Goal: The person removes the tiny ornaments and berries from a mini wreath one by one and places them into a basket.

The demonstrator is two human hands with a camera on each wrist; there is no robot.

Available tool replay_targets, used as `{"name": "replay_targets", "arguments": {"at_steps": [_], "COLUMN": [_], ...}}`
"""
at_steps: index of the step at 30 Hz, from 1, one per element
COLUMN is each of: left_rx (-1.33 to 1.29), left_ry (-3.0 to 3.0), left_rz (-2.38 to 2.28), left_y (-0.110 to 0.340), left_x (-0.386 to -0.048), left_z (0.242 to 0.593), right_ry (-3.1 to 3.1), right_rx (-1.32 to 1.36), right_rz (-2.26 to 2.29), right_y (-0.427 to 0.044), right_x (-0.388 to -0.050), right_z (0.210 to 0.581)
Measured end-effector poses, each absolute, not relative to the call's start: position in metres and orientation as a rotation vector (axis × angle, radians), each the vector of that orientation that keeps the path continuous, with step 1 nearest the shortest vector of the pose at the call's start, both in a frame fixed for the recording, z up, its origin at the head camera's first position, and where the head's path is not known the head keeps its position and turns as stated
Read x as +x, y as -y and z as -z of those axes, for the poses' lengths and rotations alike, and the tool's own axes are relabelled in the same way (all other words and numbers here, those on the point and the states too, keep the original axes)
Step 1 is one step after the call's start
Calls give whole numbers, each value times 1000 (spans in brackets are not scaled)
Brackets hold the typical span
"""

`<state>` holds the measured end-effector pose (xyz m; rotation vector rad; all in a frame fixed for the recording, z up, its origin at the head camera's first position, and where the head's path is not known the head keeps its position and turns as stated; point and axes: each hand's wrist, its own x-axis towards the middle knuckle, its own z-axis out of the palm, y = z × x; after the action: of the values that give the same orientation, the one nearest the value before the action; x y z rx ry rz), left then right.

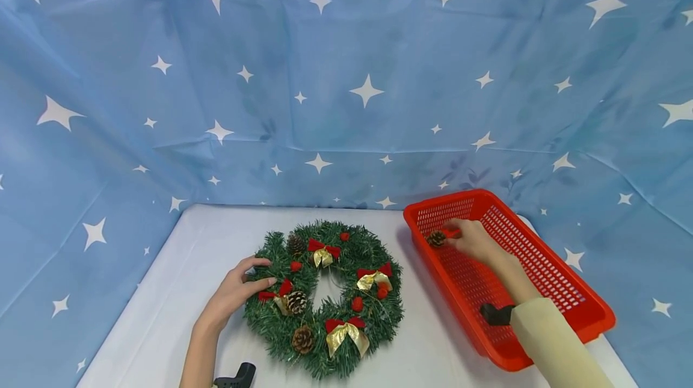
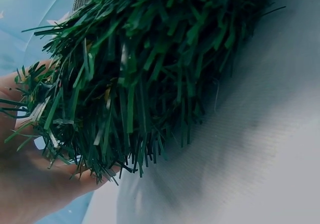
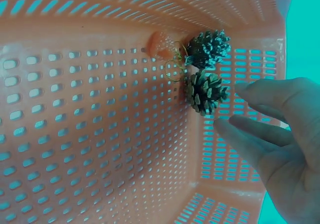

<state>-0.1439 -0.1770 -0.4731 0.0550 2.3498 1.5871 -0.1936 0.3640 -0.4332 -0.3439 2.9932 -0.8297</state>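
Note:
A green wreath [image 1: 387, 316] lies on the white table, decorated with red-and-gold bows [image 1: 346, 335], pine cones [image 1: 303, 340] and small red balls [image 1: 357, 304]. My left hand [image 1: 233, 292] holds its left edge, the tinsel greenery [image 2: 135, 79] between fingers and thumb; some fingertips are hidden in it. Inside the red plastic basket [image 1: 449, 304], my right hand [image 1: 471, 240] reaches toward the far left corner. There, two pine cones [image 3: 205, 92] and a red ball [image 3: 161, 45] with gold string lie together. The right thumb and fingers are spread just short of the nearer cone.
The basket's perforated walls [image 3: 240, 154] rise around the right hand. Blue cloth [image 1: 335, 111] with white stars hangs behind and beside the table [image 1: 162, 292]. A black wrist mount shows at each forearm.

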Motion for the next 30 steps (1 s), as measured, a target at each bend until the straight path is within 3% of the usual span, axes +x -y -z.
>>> {"name": "replay_targets", "arguments": {"at_steps": [30], "left_rx": [85], "left_ry": [-2389], "left_rz": [-1567], "left_y": [178], "left_x": [-143], "left_z": [473], "right_ry": [-3062], "right_rx": [-515], "right_rz": [842], "right_y": [-304], "right_x": [-184], "right_z": [389]}}
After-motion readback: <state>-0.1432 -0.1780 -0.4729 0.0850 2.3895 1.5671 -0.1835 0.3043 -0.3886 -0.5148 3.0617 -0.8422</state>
